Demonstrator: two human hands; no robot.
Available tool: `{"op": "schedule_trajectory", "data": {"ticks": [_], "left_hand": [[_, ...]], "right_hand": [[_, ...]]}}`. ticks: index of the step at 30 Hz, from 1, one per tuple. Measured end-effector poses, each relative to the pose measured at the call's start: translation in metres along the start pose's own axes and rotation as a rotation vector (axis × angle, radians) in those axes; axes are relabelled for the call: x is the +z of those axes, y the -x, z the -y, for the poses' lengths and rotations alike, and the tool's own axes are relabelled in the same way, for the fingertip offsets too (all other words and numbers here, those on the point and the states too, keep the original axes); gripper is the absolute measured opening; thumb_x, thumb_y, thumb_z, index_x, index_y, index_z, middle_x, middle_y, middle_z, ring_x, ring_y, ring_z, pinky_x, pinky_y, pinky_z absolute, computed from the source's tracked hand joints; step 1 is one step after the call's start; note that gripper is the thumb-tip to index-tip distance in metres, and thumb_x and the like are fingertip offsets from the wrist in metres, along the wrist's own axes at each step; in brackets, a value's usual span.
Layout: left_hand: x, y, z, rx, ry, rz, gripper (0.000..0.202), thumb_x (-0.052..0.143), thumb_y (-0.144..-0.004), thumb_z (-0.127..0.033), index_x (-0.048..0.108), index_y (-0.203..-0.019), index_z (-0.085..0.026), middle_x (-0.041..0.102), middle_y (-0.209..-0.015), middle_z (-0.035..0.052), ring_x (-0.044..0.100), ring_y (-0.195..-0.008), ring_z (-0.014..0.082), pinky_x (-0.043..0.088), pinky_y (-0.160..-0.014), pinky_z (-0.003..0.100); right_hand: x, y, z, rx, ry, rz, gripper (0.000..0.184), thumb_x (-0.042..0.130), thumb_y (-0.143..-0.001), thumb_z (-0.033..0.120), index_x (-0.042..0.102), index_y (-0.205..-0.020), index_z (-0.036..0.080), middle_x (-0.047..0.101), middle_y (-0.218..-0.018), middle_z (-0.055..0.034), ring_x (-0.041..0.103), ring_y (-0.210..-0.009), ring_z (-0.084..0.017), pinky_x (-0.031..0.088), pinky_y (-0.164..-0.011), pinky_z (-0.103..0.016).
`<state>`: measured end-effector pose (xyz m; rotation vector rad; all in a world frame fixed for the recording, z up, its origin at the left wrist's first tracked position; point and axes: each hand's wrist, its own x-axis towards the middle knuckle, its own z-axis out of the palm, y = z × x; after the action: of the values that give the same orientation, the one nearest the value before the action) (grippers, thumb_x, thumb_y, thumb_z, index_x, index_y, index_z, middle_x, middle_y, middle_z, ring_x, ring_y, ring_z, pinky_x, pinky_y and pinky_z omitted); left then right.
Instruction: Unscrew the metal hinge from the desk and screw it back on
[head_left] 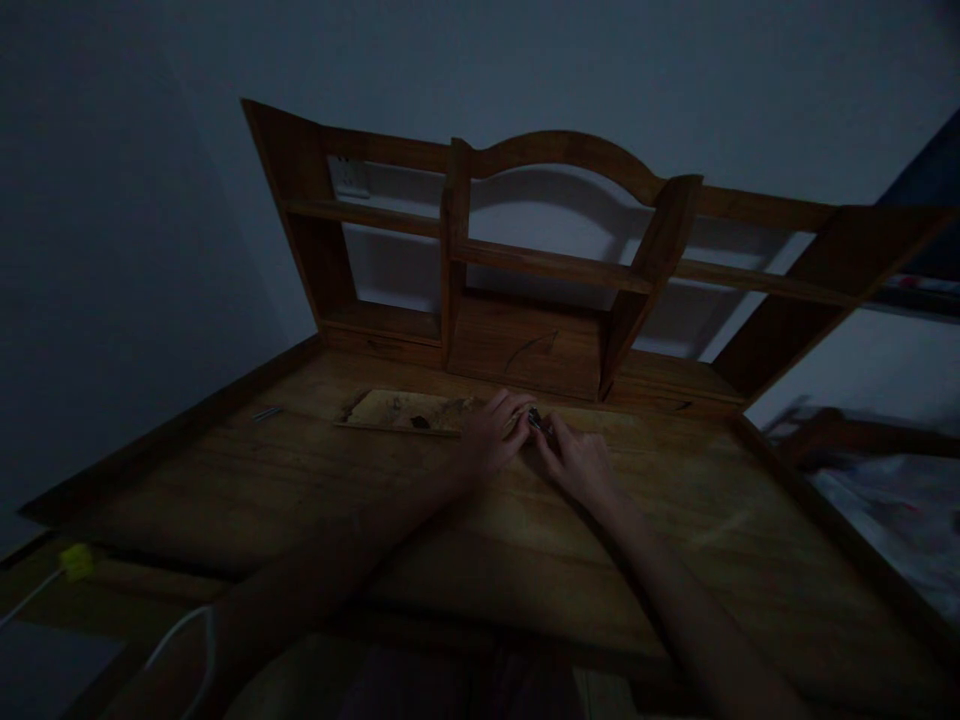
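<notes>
A white cord shows front left. Above the desk's middle, left hand and right hand pinch a small metallic piece, direction and long axis unclear; a stained wooden strip lies left, a hutch beyond.

The single view looks from a camera on the person's head, forward and steeply down across a broad, brown wooden desktop, which fills the lower half of the frame. The bare left hand and bare right hand sit just below the middle, small in the wide picture. Facing the lens, a brown wooden shelf unit with an arched top rail spans the upper half, its ends splaying outward; a plain bluish-grey wall fills the top edge.
</notes>
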<state>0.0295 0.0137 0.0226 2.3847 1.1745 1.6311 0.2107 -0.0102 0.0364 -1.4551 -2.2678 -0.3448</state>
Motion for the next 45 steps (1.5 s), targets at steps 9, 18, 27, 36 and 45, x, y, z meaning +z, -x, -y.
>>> {"op": "schedule_trajectory", "data": {"ticks": [9, 18, 27, 36, 45], "left_hand": [[-0.0001, -0.0004, -0.0012, -0.009, 0.007, 0.009, 0.023, 0.054, -0.098, -0.017, 0.061, -0.118, -0.023, 0.068, -0.109, 0.0039, 0.067, -0.101, 0.0165, 0.056, -0.090, 0.030], [0.0005, 0.0004, 0.0020, 0.001, 0.020, 0.006, 0.024, 0.055, -0.098, -0.017, 0.061, -0.121, -0.023, 0.067, -0.109, 0.0038, 0.067, -0.100, 0.0160, 0.056, -0.090, 0.030], [0.0001, -0.0001, 0.0007, 0.005, 0.031, -0.003, 0.022, 0.054, -0.098, -0.018, 0.061, -0.119, -0.022, 0.068, -0.108, 0.0040, 0.067, -0.099, 0.0158, 0.056, -0.089, 0.029], [0.0018, 0.0002, 0.0031, -0.042, 0.033, 0.003, 0.024, 0.055, -0.098, -0.018, 0.062, -0.121, -0.025, 0.068, -0.110, 0.0034, 0.067, -0.101, 0.0162, 0.056, -0.091, 0.030], [-0.0006, -0.0007, 0.0002, -0.013, 0.031, 0.000, 0.023, 0.055, -0.098, -0.018, 0.062, -0.120, -0.023, 0.067, -0.109, 0.0032, 0.067, -0.098, 0.0156, 0.056, -0.088, 0.028]], "right_hand": [[0.0016, 0.0005, -0.0003, -0.038, -0.004, -0.007, 0.036, 0.033, -0.108, 0.041, 0.061, -0.115, 0.019, 0.078, -0.087, -0.0061, 0.070, -0.063, -0.020, 0.026, -0.056, -0.031], [0.0004, 0.0007, 0.0004, 0.007, -0.026, 0.004, 0.039, 0.033, -0.107, 0.047, 0.059, -0.115, 0.019, 0.077, -0.081, -0.0066, 0.070, -0.064, -0.021, 0.028, -0.056, -0.030], [0.0015, 0.0008, 0.0011, -0.021, -0.008, -0.025, 0.037, 0.033, -0.108, 0.042, 0.061, -0.115, 0.020, 0.076, -0.081, -0.0048, 0.069, -0.063, -0.020, 0.027, -0.056, -0.031], [0.0028, 0.0012, 0.0006, 0.004, 0.022, 0.008, 0.040, 0.033, -0.107, 0.047, 0.057, -0.122, 0.020, 0.077, -0.080, -0.0065, 0.070, -0.063, -0.022, 0.026, -0.056, -0.030], [0.0004, -0.0005, 0.0016, -0.007, 0.040, -0.001, 0.037, 0.032, -0.108, 0.041, 0.062, -0.109, 0.020, 0.076, -0.079, -0.0059, 0.069, -0.062, -0.020, 0.022, -0.055, -0.031]]}}
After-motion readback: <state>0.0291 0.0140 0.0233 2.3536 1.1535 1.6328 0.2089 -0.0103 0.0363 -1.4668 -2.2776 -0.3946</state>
